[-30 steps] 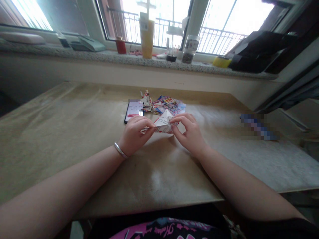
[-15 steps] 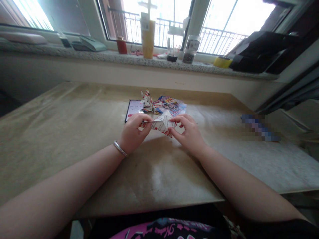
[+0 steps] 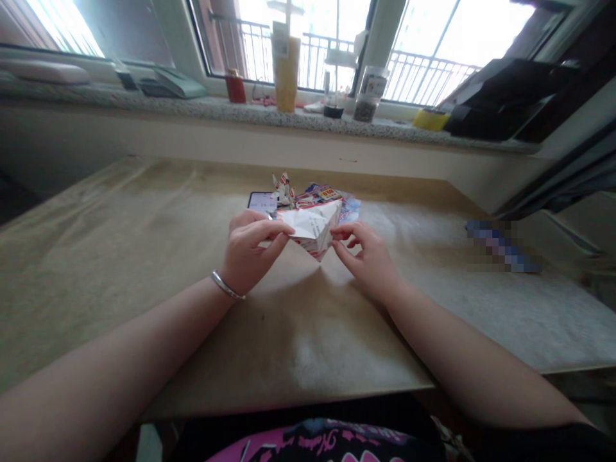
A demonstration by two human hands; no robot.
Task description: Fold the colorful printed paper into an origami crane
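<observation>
Between my hands is a folded sheet of printed paper (image 3: 310, 224), white with red and dark print, its lower corner pointing toward me. My left hand (image 3: 253, 247) pinches its left side between thumb and fingers; a silver bracelet circles that wrist. At the paper's right edge, my right hand (image 3: 363, 256) has thumb and forefinger closed on the fold. Just behind lie a phone (image 3: 262, 201) showing a timer, partly covered by my left hand, a folded paper figure (image 3: 283, 189) and several colourful printed sheets (image 3: 327, 192).
The pale table (image 3: 168, 256) spreads out on both sides. A blurred blue object (image 3: 503, 247) lies at the right. Along the stone windowsill (image 3: 192, 106) stand a yellow bottle (image 3: 286, 74), a red jar (image 3: 235, 86), a clear container (image 3: 370, 93), yellow tape (image 3: 430, 119) and a black bag (image 3: 500, 99).
The paper has been turned and opened out, so a broad white face now shows on top and a corner points down. My left hand has shifted slightly left; my right stays near its edge.
</observation>
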